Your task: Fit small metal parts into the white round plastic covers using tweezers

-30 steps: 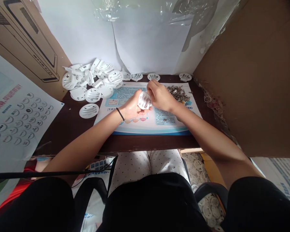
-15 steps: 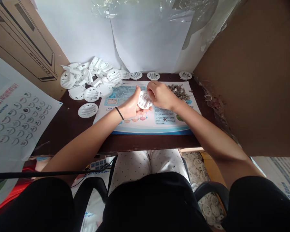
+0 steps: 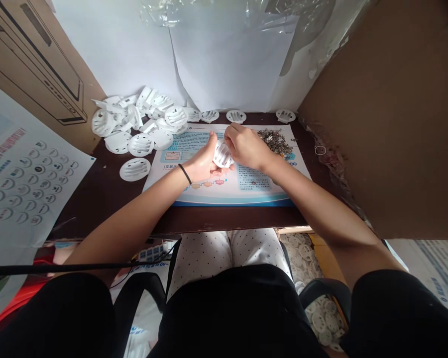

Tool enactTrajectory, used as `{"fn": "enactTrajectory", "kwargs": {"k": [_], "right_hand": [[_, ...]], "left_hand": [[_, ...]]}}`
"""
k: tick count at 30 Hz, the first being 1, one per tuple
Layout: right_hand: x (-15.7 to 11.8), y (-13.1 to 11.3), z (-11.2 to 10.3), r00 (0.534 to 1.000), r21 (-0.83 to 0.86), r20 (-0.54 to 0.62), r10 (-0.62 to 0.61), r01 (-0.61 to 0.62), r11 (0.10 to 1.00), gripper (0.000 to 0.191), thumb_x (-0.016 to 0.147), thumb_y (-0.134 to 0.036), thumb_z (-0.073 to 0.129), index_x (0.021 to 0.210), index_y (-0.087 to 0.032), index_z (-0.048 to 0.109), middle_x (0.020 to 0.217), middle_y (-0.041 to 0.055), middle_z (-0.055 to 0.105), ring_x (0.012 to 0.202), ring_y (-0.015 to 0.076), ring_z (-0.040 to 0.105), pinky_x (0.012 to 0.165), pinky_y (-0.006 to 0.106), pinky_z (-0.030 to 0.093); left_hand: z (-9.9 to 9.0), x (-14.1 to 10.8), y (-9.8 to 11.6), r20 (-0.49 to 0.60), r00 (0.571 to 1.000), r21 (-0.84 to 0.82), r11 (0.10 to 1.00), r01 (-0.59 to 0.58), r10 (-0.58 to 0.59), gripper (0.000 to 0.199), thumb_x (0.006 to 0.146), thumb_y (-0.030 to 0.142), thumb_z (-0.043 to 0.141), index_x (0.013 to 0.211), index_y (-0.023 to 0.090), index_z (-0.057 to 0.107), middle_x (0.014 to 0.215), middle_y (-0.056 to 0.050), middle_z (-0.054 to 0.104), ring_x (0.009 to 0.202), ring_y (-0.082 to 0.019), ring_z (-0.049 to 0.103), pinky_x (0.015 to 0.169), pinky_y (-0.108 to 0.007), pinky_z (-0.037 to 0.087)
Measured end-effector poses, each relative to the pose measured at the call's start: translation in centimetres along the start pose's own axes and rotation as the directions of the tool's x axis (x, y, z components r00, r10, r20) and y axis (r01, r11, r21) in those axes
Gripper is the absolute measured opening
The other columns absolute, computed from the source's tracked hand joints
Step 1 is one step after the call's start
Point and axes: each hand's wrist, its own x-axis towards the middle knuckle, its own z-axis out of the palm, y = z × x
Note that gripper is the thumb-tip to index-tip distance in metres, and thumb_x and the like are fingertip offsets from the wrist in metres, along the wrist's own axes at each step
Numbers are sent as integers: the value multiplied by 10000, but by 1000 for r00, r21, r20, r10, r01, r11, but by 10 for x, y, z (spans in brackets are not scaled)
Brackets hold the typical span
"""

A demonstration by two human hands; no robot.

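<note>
A white slotted plastic disc (image 3: 222, 154), domed and round, sits cupped in my left hand (image 3: 202, 164) above the printed mat (image 3: 269, 191). My right hand (image 3: 246, 147) grips its upper side with the fingertips, partly hiding it. Just right of that hand lies a heap of small metal pieces (image 3: 274, 141) on the mat. A loose pile of white slotted parts (image 3: 134, 117) lies at the back left of the dark wooden table (image 3: 224, 219). Several similar parts stand apart along the back edge, such as one white disc (image 3: 236, 116).
Cardboard panels rise on the right (image 3: 388, 114) and back left (image 3: 41, 64), with white paper behind the table (image 3: 224, 64). A sheet of round icons (image 3: 30, 169) hangs at left. Below the table edge are my dotted trousers (image 3: 227, 253) and white discs (image 3: 324, 318) on the floor.
My left hand has turned slightly, its fingers rising more upright, and my right hand has shifted a little left over the disc. The whole view has drifted slightly.
</note>
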Motion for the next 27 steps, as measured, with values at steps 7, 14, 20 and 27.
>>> {"fn": "enactTrajectory", "kwargs": {"k": [7,14,20,27], "right_hand": [[1,0,-2,999,10,32,-17,17,1000,220,816,16,470,919,-141,585,955,125,594,689,164,481,663,351,355],[8,4,-5,1000,124,14,-12,10,992,185,810,1,483,776,-174,535,841,78,589,684,144,462,670,336,358],[4,7,-14,984,455,128,125,-170,874,91,844,-136,578,783,-184,532,753,22,591,649,124,526,661,308,393],[2,9,-6,994,515,23,110,-106,851,83,858,-153,546,782,-186,548,755,18,613,700,133,539,697,305,391]], "left_hand": [[3,-1,1,6,1000,2,1000,-17,17,729,951,784,130,901,199,561,634,-82,609,429,-104,415,409,-242,263],[3,0,1,-1,1000,-24,1000,7,-7,714,960,774,139,907,197,557,627,-81,613,414,-107,434,422,-251,298],[1,-1,0,36,999,2,1000,-7,7,787,969,735,41,966,180,599,666,-83,585,437,-107,383,441,-250,288],[-4,-6,0,71,997,-44,999,-21,25,839,991,685,-58,957,146,583,708,-76,596,479,-72,399,505,-225,282]]}}
